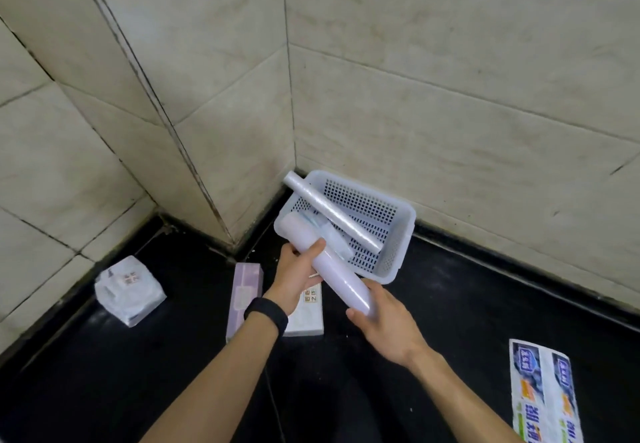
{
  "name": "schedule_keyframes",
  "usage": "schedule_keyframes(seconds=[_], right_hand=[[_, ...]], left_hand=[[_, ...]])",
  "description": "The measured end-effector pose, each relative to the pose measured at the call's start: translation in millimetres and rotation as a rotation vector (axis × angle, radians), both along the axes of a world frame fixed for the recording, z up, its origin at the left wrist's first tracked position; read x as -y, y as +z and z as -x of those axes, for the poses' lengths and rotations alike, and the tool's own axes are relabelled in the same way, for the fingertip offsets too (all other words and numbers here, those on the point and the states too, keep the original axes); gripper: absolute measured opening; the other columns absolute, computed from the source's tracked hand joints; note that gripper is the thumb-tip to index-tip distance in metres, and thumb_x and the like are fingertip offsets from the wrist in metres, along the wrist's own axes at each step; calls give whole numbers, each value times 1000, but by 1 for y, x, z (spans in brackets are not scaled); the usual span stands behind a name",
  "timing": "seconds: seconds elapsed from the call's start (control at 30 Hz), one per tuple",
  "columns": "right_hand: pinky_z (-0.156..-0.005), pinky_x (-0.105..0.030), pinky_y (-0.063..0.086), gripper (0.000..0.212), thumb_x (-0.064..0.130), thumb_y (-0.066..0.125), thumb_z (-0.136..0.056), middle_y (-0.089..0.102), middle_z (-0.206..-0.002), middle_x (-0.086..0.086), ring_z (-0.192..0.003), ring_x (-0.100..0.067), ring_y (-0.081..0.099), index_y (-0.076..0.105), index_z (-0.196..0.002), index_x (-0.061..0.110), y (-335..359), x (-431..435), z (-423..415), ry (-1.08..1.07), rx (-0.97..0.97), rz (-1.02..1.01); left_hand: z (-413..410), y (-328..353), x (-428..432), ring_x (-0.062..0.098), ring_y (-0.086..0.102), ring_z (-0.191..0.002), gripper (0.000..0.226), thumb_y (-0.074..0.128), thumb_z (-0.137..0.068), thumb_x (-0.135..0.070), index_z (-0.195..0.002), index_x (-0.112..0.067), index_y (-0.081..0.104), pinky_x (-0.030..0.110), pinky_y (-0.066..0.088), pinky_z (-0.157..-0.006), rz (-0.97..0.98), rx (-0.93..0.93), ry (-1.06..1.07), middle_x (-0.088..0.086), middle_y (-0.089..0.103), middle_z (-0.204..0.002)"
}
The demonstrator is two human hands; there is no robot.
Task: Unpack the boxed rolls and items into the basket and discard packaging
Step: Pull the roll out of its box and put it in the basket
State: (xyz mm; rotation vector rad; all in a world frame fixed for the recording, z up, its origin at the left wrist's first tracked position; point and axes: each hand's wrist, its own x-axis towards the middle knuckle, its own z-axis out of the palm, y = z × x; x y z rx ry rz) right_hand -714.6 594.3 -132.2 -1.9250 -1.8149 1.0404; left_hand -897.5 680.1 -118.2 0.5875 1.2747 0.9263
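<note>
A: What do the hands hold?

B: Both hold one pale lilac roll (323,262). The left hand (298,274) has its grip clamped around the middle of the roll, thumb on top. The right hand (384,321) is closed around the lower end, fingers wrapped under it. The left wrist wears a black band (266,316).

A: Where does the roll point?

B: It is tilted. Its upper end lies over the near-left rim of the white basket (398,235), and its lower end is toward the person, outside the basket.

A: What is in the basket?

B: A clear film roll (332,212) lies slanted in it, and its upper end sticks out above the far-left corner. Beside it, partly hidden under the lilac roll, there is a bluish packet (332,238); I cannot tell what it is. The basket stands in the corner of the black worktop (485,304), near the tiled wall (450,96).

A: And around it?

B: A lilac box (244,290) lies just left of the left forearm. A white box (306,318) lies under the left hand, partly covered by it. A white wrapped pack (129,290) stands well apart at the left, near the wall. A printed flat package (545,394) lies at the right edge, well apart from the hands.
</note>
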Motion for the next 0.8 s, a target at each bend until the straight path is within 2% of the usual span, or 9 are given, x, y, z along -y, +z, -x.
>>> schedule_keyframes(seconds=[0.1, 0.17, 0.27, 0.33, 0.4, 0.53, 0.6, 0.73, 0.8], right_hand=[[-88, -36, 52, 58, 46, 60, -90, 54, -128, 9, -106, -15, 58, 35, -141, 36, 2, -23, 2, -19, 43, -35], [-88, -35, 52, 58, 45, 60, -92, 53, -132, 6, -109, -17, 57, 34, -143, 32, 3, -43, 1, -23, 85, -76], [-89, -35, 49, 60, 43, 59, -94, 53, -134, -2, -112, -23, 57, 33, -145, 24, 0, -79, 2, -29, 141, -117], [-87, -36, 48, 61, 40, 59, -95, 54, -131, -9, -108, -27, 57, 34, -145, 17, -6, -108, 5, -23, 173, -125], [-84, -35, 46, 58, 38, 58, -95, 55, -129, -11, -105, -27, 56, 35, -144, 16, -17, -135, 8, -8, 195, -116], [-83, -39, 51, 51, 38, 59, -94, 56, -123, -8, -96, -23, 52, 39, -137, 22, -42, -164, 13, -10, 201, -93], [-83, -39, 51, 51, 36, 62, -92, 56, -120, -8, -96, -22, 51, 41, -136, 22, -52, -170, 11, -32, 208, -131], [-98, -48, 49, 59, 31, 69, -88, 53, -128, -10, -110, -28, 52, 41, -138, 20, -66, -183, 4, -121, 209, -156], [-98, -51, 49, 59, 32, 70, -88, 54, -128, -13, -111, -31, 53, 42, -138, 16, -67, -189, 1, -151, 236, -186]], left_hand=[[8, -2, -24, 20, 66, -106, 44, 67, -91, -36, -129, -21, 50, 38, 56, -89, -43, -71, -94, 3, 64, -124], [15, -6, -40, 13, 61, -108, 35, 58, -94, -45, -124, -27, 55, 33, 48, -91, -118, -240, -167, -1, 62, -126], [28, -27, -59, 19, 48, -125, 46, 48, -98, -46, -137, -21, 50, 31, 37, -100, -213, -716, -220, 5, 49, -141], [37, -44, -65, 29, 29, -141, 56, 44, -99, -42, -149, -17, 34, 38, 27, -115, -262, -1075, -327, 12, 30, -155], [43, -63, -67, 26, 10, -150, 63, 40, -100, -39, -155, -17, 19, 44, 15, -121, -326, -1270, -497, 8, 10, -164], [49, -87, -66, 16, -12, -150, 65, 27, -103, -39, -156, -18, -4, 48, 6, -122, -372, -1369, -711, -4, -11, -164], [48, -90, -66, 16, -14, -150, 65, 26, -103, -39, -156, -18, -5, 47, 5, -123, -386, -1383, -712, -4, -12, -164], [51, -99, -66, 15, -15, -149, 65, 26, -103, -39, -156, -18, -3, 48, 13, -122, -427, -1390, -697, -5, -9, -164], [53, -106, -66, 16, -15, -150, 65, 26, -102, -40, -156, -17, -3, 46, 17, -121, -444, -1422, -700, -3, -7, -164]])
